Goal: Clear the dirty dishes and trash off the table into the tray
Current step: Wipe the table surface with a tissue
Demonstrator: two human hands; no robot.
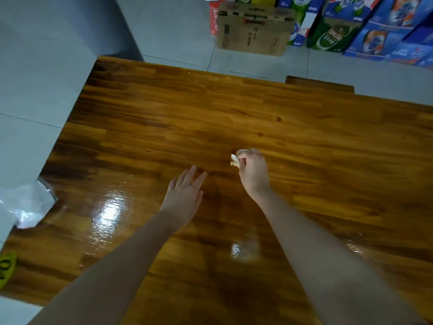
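Two bare forearms extended from the near edge over the glossy wooden table (328, 141). We observed the left hand (185, 198) open, its fingers straight and slightly spread, low over the tabletop; whether it touched the wood we could not tell. The right hand (254, 172), just right of it and slightly farther, had its fingers curled round a crumpled, stained napkin (235, 159) near the table's middle. A clear plastic bag (25, 205) lay at the left edge. Beyond the far edge, on the tiled floor, stood a cardboard box (253, 31), a green Tsingtao carton (332, 31) and blue cartons (386, 38).
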